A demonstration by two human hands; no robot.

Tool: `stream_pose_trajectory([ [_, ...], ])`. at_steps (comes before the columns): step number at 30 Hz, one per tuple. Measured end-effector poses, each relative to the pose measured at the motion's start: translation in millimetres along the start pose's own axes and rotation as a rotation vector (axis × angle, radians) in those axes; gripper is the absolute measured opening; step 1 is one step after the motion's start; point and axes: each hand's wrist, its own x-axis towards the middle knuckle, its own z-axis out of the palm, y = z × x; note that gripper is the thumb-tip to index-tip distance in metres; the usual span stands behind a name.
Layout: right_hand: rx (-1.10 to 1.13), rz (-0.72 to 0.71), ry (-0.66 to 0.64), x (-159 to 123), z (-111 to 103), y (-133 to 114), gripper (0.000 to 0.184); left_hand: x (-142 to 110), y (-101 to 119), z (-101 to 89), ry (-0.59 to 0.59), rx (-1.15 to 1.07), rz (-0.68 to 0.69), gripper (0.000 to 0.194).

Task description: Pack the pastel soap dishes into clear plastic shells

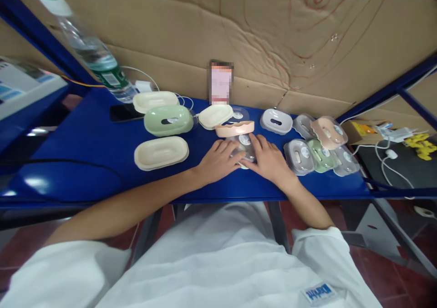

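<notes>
Between my hands, close to the table's front edge, is an oval soap box (245,140) with a clear plastic lid and a round white label. My left hand (218,161) holds its left side, and my right hand (270,160) holds the right side; both sets of fingers curve over the lid. Most of the base is hidden by my hands. Just behind it lie a peach oval ring (235,129), a cream tray (215,116) and another clear lid (240,114). A green oval piece (168,120) and a cream tray (161,153) sit to the left.
Several lidded boxes, including a grey one (299,157) and a peach one (328,133), are grouped at right. A white-grey oval piece (276,121) stands behind them. A water bottle (109,71), dark phone (125,113) and cables occupy the back left. Cardboard (164,30) walls the rear.
</notes>
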Motion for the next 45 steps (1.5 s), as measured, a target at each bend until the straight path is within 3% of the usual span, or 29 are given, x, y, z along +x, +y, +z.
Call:
stream_pose_trajectory([
  [5,-0.034,-0.015,-0.048,-3,5,-12,0.100,4,-13,7.3,-0.007,-0.154,-0.090,0.072],
  [11,0.164,-0.158,-0.043,5,11,17,0.098,7,-41,-1.4,-0.118,-0.312,-0.021,0.087],
  [16,0.398,-0.361,-0.096,7,10,31,0.092,4,-59,-15.1,-0.110,-0.386,-0.031,0.084],
  [25,0.381,-0.330,-0.077,9,15,15,0.086,8,-58,-21.6,0.022,-0.363,-0.075,0.049],
  [33,0.357,-0.352,-0.071,6,12,13,0.086,12,-60,-23.0,0.020,-0.436,-0.234,0.052],
  [37,0.362,-0.335,-0.079,6,13,13,0.087,12,-65,-19.0,-0.061,-0.557,-0.264,0.045],
  [45,0.518,-0.375,-0.084,6,5,23,0.079,17,-70,-27.5,0.052,-0.980,-0.432,0.048],
])
